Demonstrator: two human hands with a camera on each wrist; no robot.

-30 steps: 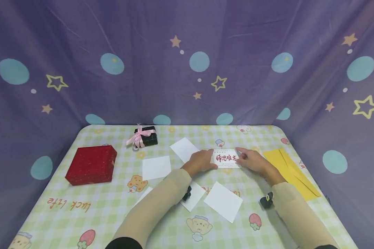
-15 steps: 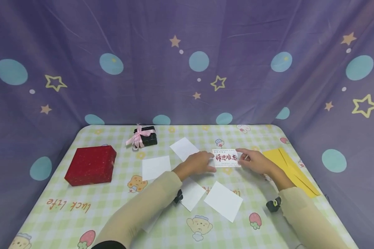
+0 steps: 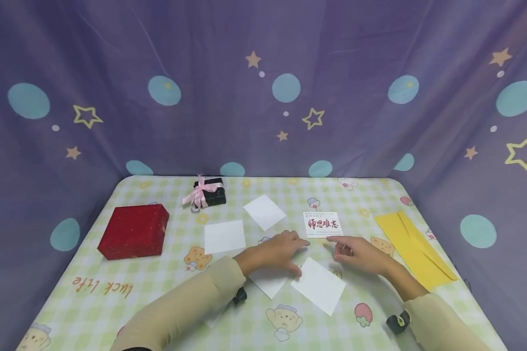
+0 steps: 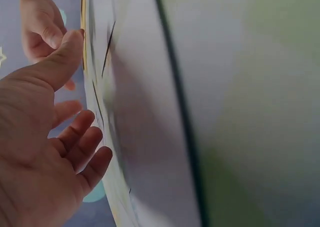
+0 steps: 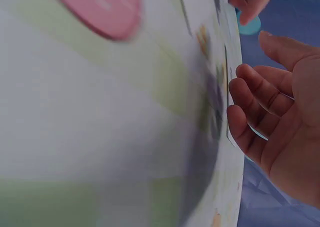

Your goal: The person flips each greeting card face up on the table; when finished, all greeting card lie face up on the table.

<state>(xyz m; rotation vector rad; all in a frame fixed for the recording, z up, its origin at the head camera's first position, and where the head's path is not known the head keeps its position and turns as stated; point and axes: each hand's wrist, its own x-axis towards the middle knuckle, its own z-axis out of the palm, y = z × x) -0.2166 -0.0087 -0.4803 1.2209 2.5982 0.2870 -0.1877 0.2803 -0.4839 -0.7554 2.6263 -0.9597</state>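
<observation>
A white card with red characters (image 3: 322,224) lies flat on the checked tablecloth (image 3: 158,287), free of both hands. My left hand (image 3: 278,251) hovers just below and left of it, fingers relaxed, above a white paper sheet (image 3: 269,282). My right hand (image 3: 355,251) sits to the right, index finger pointing left, other fingers loosely curled, holding nothing. Another white sheet (image 3: 318,285) lies below the hands. In the left wrist view the left hand (image 4: 55,137) is open beside the cloth; the right wrist view shows the right hand (image 5: 272,117) empty too.
A red box (image 3: 133,231) sits at the left. A small black box with a pink bow (image 3: 208,192) stands at the back. Two more white sheets (image 3: 224,236) (image 3: 264,211) lie mid-table. A yellow envelope (image 3: 415,248) lies at the right edge.
Both hands have let go of the red-lettered card and drawn back toward me; the card stays flat on the cloth.
</observation>
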